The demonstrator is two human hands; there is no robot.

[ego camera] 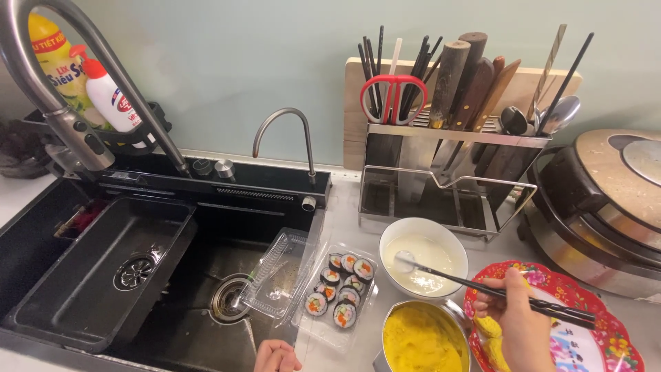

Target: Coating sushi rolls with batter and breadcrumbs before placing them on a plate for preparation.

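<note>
The black sink [103,275] fills the left, the grey bench [344,227] the right. Far on the bench stands a steel utensil rack [447,176]; a rice cooker [606,207] sits at the far right. Your right hand [520,324] hovers over the flowered red plate [606,324], its grip closed on dark chopsticks [509,293] whose tips reach left into the white bowl [423,256] of pale batter. Just near of that bowl is a metal bowl [420,337] of yellow crumbs. Left of both lies an open clear tray [341,289] of sushi rolls. Your left hand [275,357] shows only at the near edge, beside the tray; I cannot tell its grip.
</note>
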